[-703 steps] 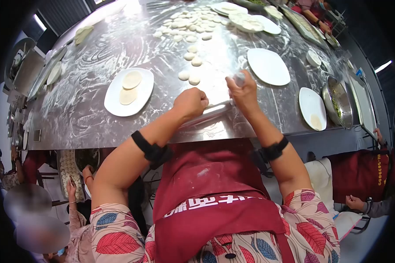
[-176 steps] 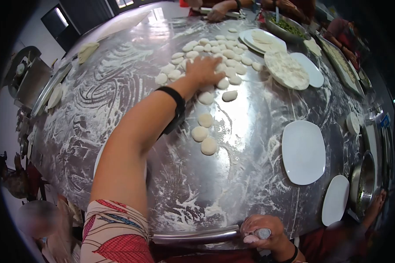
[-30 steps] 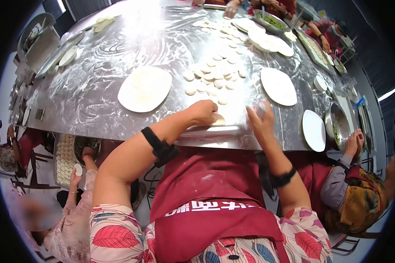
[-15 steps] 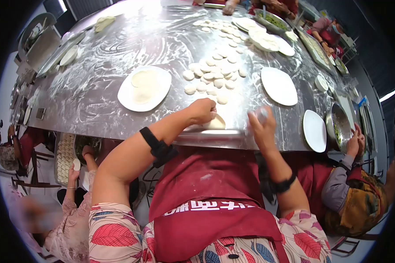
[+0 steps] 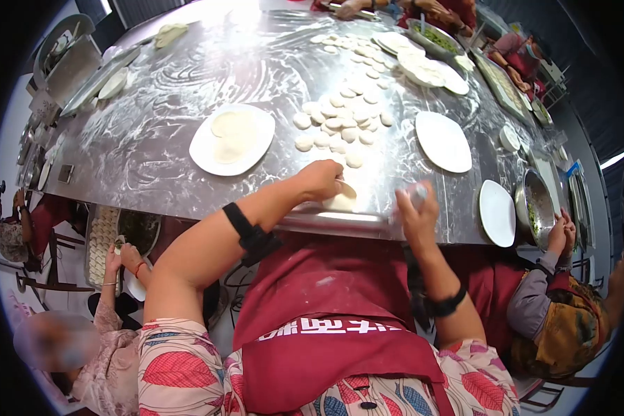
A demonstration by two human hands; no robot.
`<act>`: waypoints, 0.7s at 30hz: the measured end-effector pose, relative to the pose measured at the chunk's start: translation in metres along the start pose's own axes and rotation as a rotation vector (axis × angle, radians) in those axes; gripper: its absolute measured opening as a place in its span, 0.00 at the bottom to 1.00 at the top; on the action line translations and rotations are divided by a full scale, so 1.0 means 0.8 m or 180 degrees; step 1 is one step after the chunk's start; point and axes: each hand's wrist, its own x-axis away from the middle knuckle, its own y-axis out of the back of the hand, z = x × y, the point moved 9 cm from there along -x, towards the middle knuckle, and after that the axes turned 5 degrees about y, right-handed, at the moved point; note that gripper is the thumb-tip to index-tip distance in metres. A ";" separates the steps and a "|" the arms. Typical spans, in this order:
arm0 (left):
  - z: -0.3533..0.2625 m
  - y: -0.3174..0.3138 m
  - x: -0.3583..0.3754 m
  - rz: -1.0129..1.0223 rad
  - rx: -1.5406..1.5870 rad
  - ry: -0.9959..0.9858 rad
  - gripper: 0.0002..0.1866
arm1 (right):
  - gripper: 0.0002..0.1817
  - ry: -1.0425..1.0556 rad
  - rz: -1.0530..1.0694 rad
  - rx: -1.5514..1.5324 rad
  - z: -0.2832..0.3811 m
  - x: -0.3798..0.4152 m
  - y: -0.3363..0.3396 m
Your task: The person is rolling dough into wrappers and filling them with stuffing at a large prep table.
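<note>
1. Flour streaks the metal counter (image 5: 159, 132).
2. The disc (image 5: 344, 200) lies by the counter's near edge; the left hand's (image 5: 324, 182) grip pinches its rim.
3. The right hand's (image 5: 417, 209) grip is wrapped round a blurred rod (image 5: 418, 193), just right of the disc.
4. Beyond, dough pieces (image 5: 353, 159) spread out.
5. Left of them, a plate (image 5: 200, 152) bears two rounds (image 5: 234, 125); another plate (image 5: 442, 142) sits right.

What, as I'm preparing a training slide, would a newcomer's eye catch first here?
Probably the cluster of pale dough pieces on the powder-streaked metal table. Below it, near the front edge, the left hand has its fingers on a flat dough round, while the right hand grips a pale rod. Left of the cluster, a white plate bears two flat rounds.
</note>
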 end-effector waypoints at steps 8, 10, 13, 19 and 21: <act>-0.013 0.003 -0.004 -0.0053 0.0055 0.0154 0.08 | 0.10 0.0213 -0.0051 -0.0066 -0.005 -0.079 -0.042; -0.011 0.002 -0.013 -0.0065 -0.0001 0.0240 0.08 | 0.11 0.0259 -0.0099 0.0047 0.006 -0.073 -0.034; -0.003 -0.003 -0.009 -0.0048 -0.0014 0.0007 0.08 | 0.09 0.0240 -0.0065 0.0089 0.004 -0.026 -0.009; 0.003 -0.002 0.006 0.0080 0.0311 0.0219 0.09 | 0.09 0.0152 -0.0132 -0.0129 0.004 -0.020 -0.009; -0.005 0.008 0.006 -0.0093 0.0098 0.0185 0.10 | 0.11 0.0344 -0.0184 -0.0069 0.005 -0.065 -0.032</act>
